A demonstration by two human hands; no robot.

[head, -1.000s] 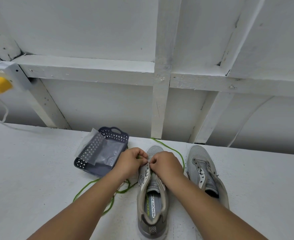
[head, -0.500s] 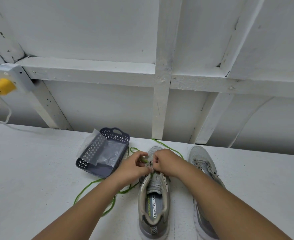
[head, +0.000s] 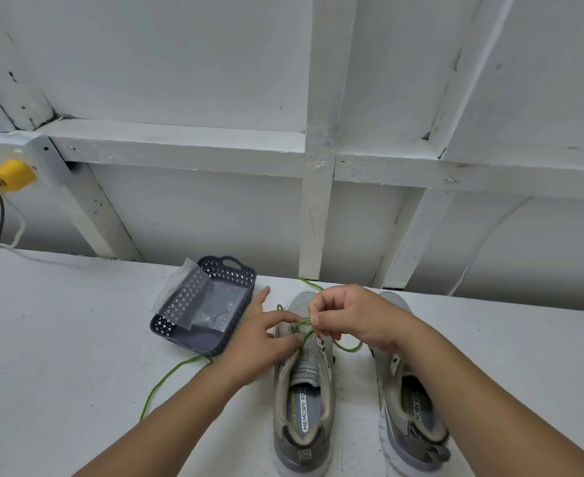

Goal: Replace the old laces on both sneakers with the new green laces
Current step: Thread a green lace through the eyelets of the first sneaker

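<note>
Two grey mesh sneakers stand side by side on the white painted table (head: 60,339), toes toward the white wooden wall, heels toward the person. The left grey sneaker (head: 303,401) is in the middle of the view, w/ "MEMORY FOAM" printed on its insole; the right grey sneaker (head: 408,418) stands just beside it and is partly covered by the right forearm. The thin green lace (head: 166,380) passes through the lowest eyelets of the left sneaker, near the toe. One part runs from there under the left hand and lies in a long curve on the table to the left; another part loops out to the right betw. the two shoes, and a short piece shows behind the toe, near the wall. The right hand (head: 356,318) is above the toe area, fingers curled, and pinches the green lace at the fingertips. The left hand (head: 259,342) rests at the left side of the same shoe, w/ thumb and forefinger reaching to the lace at the eyelets; it seems to pinch the lace there, but the contact is small and I cannot tell for sure. Left of the shoes, just beside the left hand, sits a dark blue perforated plastic basket (head: 194,342) w/ a clear plastic bag (head: 194,301) lying in it and over its rim. At the far left a yellow plug (head: 10,175) w/ a dark cable is on the wall.
</note>
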